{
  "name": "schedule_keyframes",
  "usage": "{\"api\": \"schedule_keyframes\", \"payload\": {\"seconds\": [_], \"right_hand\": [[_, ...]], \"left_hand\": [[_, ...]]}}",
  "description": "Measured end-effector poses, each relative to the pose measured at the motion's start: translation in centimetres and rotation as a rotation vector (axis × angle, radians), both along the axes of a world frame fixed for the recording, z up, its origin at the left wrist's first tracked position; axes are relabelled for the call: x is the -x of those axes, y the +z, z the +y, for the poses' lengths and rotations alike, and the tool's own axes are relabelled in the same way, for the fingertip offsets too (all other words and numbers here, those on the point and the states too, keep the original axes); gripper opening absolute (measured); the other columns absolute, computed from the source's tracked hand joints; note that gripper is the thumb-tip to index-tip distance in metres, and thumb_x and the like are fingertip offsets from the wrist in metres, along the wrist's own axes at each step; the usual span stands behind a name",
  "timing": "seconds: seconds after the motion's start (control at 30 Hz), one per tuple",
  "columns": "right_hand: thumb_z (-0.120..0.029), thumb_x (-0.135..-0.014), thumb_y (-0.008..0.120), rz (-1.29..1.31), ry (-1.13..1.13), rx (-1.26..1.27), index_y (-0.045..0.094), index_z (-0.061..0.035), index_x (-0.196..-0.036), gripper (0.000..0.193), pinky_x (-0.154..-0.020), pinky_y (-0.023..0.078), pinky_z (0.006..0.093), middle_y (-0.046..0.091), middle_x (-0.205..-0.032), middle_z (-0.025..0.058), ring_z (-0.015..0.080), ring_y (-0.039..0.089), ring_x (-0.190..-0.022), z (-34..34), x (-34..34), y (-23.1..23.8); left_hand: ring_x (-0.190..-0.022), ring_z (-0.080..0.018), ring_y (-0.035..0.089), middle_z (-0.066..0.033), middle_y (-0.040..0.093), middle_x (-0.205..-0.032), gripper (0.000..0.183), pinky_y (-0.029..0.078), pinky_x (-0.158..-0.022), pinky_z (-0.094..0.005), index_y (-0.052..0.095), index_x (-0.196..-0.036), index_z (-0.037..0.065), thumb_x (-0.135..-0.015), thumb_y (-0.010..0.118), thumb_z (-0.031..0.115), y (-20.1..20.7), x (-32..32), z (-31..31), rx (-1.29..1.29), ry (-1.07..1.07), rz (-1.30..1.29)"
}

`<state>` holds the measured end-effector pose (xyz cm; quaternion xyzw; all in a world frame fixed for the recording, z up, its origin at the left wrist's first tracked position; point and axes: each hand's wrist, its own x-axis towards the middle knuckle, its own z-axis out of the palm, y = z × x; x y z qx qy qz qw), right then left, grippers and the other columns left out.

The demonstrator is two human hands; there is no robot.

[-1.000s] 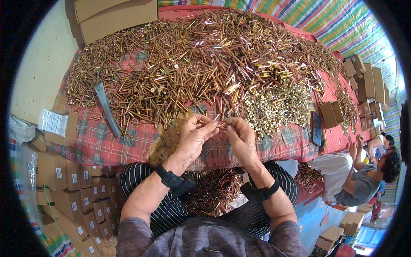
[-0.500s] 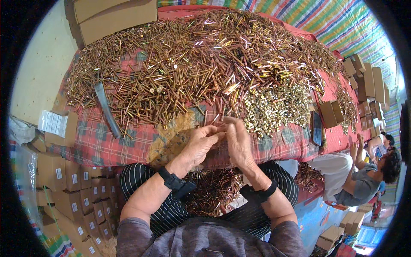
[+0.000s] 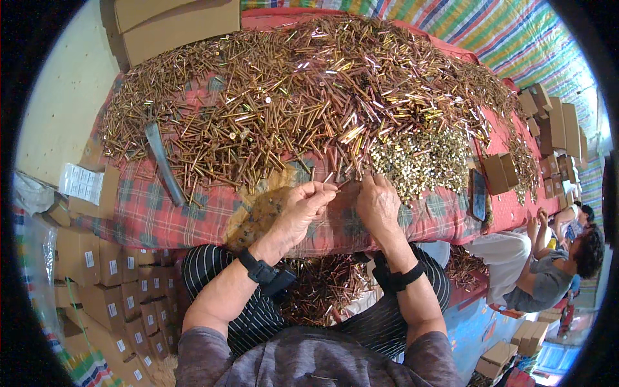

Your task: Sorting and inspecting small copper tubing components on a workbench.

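My left hand (image 3: 298, 213) is closed in a pinch, with the end of a slim copper-coloured metal rod (image 3: 338, 189) showing at its fingertips. To its right, my right hand (image 3: 379, 205) has its fingers bent down at the near edge of the heap. Whatever those fingers hold, if anything, is hidden. Beside them lies a pile of small shiny nut-like metal pieces (image 3: 422, 161). Many loose copper-coloured metal rods (image 3: 258, 129), some with flat round heads, spread over the plaid cloth (image 3: 161, 226) beyond both hands.
A curved grey strip (image 3: 161, 161) lies at the left. A dark phone-like slab (image 3: 477, 195) and an open small carton (image 3: 500, 173) are at the right. Stacked cartons (image 3: 109, 303) stand lower left. More rods (image 3: 322, 284) lie between my knees. Another person (image 3: 548, 277) sits at the right.
My right hand has moved right and away from my left hand, to the edge of the small-piece pile. My left hand has stayed nearly in place, and the rod end now shows.
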<state>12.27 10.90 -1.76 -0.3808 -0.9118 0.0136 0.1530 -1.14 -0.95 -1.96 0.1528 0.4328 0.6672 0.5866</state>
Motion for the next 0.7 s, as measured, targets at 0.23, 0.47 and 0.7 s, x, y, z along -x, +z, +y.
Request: {"api": "schedule_keyframes", "payload": {"seconds": [0.23,0.47,0.7], "right_hand": [[-0.005,-0.072,0.055,-0.074,0.035,-0.059,0.059,-0.0001,-0.085,0.015,-0.072,0.046,0.0391,0.058,-0.087,0.0141,0.03,0.058,-0.082,-0.2,-0.1,0.5],[-0.004,-0.076,0.054,-0.031,-0.014,-0.033,0.059,0.0002,-0.086,0.012,-0.07,0.047,0.0384,0.059,-0.086,0.0151,0.0318,0.058,-0.08,0.3,0.0,0.5],[-0.009,-0.088,0.059,0.704,0.06,1.029,0.059,0.0021,-0.096,0.014,-0.064,0.048,0.0258,0.065,-0.084,0.0062,0.0138,0.061,-0.072,-1.3,0.1,1.5]], "left_hand": [[-0.059,-0.0006,0.041,0.0052,0.049,-0.072,0.017,0.031,-0.049,-0.0142,0.06,-0.098,0.002,-0.087,0.06,0.015,0.2,0.4,-0.1,-0.023,0.035,0.071],[-0.058,-0.0008,0.039,0.0041,0.049,-0.072,0.016,0.03,-0.048,-0.0141,0.06,-0.097,0.001,-0.087,0.06,0.014,0.2,0.3,0.0,-0.03,0.023,0.083],[-0.057,-0.0017,0.039,0.0033,0.049,-0.073,0.014,0.029,-0.047,-0.015,0.06,-0.095,0.001,-0.087,0.06,0.013,0.2,0.5,-0.1,-0.021,0.019,0.036]]}}
